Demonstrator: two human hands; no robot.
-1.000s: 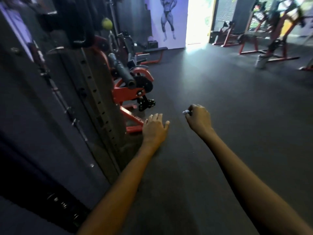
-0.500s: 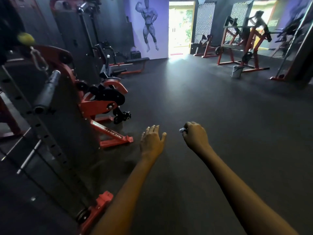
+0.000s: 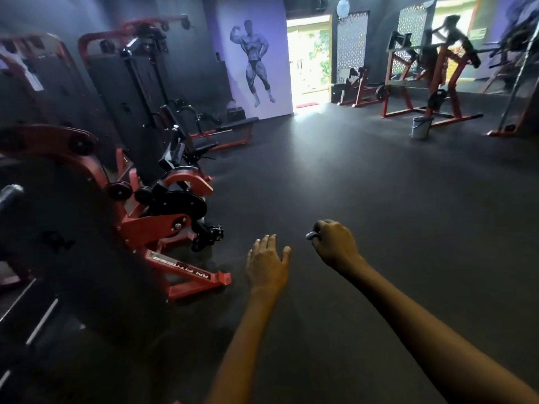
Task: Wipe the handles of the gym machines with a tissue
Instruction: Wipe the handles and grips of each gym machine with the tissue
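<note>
Holding: right hand (image 3: 335, 243), fingers curled into a fist round a small wad of tissue (image 3: 310, 235); only a pale nub of it shows at the thumb side.

Left hand (image 3: 267, 262): flat, fingers straight and close together, thumb out, holding nothing, raised over the floor (image 3: 364, 185) just beside the right.

Contact: neither hand touches any machine; both arms are stretched forward over bare floor.

Nearest machine (image 3: 163, 205): red frame with black pulley and plates, to the left of the left hand, near but apart. One padded black grip (image 3: 10, 195) shows at the far left edge, well apart from the tissue.

Further items: a row of red-and-black machines (image 3: 140, 91) along the left wall; a mural (image 3: 255, 59) of a bodybuilder; a bright doorway (image 3: 309, 59); a red rack (image 3: 423, 83) at the far right with a pale bucket (image 3: 421, 126) at its foot.

Step, as judged: between handles, tissue ready, no wiping under way.

Next move calls for: choosing a handle, most likely on the left row, bringing the right hand to it, wrapping the tissue round the grip and rubbing along its length; the left hand may steady the bar. Which handles are already wiped cannot be told.
</note>
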